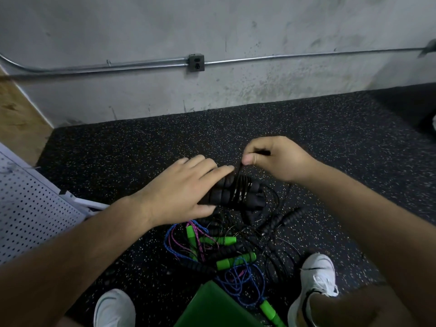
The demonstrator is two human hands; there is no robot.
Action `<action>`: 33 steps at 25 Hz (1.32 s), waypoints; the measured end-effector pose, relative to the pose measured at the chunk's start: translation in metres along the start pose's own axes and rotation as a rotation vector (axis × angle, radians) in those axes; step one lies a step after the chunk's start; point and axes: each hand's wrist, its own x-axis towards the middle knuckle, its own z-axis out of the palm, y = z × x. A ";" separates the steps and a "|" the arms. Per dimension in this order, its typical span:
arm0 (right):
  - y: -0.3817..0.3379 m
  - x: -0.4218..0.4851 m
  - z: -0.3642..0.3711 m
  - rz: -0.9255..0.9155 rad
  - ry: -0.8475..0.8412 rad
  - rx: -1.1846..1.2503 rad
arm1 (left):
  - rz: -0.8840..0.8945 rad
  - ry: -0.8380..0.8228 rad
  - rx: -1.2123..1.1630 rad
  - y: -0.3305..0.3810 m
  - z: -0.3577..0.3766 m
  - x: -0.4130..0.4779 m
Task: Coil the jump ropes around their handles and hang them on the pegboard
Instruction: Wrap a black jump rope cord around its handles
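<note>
Cord (238,173), thin and black, pinched taut between thumb and forefinger of right hand (278,159). Wraps in several turns round pair of black ribbed foam handles (223,188) (side by side), clasped by left hand (181,190), above tangled green-handled ropes (236,259) on speckled black rubber floor (118,161) beside white perforated pegboard (30,208).

Stained grey concrete wall (236,24) stands beyond the fingers (207,165). A metal conduit (306,55) runs level across it through a grey outlet box (196,63), above and slightly left of them. Floor (330,138) under and around them is black rubber with pale flecks; wood panel (16,109) far left, light dim and even.
</note>
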 end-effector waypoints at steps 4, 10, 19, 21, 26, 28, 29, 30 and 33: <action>0.010 -0.007 0.022 0.034 -0.087 0.385 | -0.045 0.002 -0.021 0.005 -0.004 0.000; -0.014 -0.024 0.093 0.250 -0.238 0.446 | -0.275 0.011 0.144 -0.020 0.009 -0.001; -0.067 -0.043 0.078 0.325 -0.498 0.230 | -0.450 -0.156 0.235 -0.037 0.024 -0.003; -0.075 -0.049 0.060 0.233 -0.458 0.014 | -0.405 -0.207 0.262 -0.039 0.027 -0.006; -0.051 -0.035 0.018 -0.117 0.017 -0.525 | -0.169 -0.186 0.195 -0.029 0.034 -0.007; -0.030 -0.023 0.008 -0.154 0.065 -0.478 | -0.091 -0.169 0.111 -0.017 0.033 -0.006; -0.018 -0.018 0.005 -0.148 0.057 -0.444 | -0.068 -0.159 0.061 -0.012 0.030 -0.005; -0.005 -0.012 0.002 -0.119 0.037 -0.403 | -0.055 -0.152 0.000 -0.007 0.027 -0.003; 0.022 -0.002 0.002 0.016 -0.020 -0.178 | -0.043 -0.142 -0.219 0.007 0.015 0.002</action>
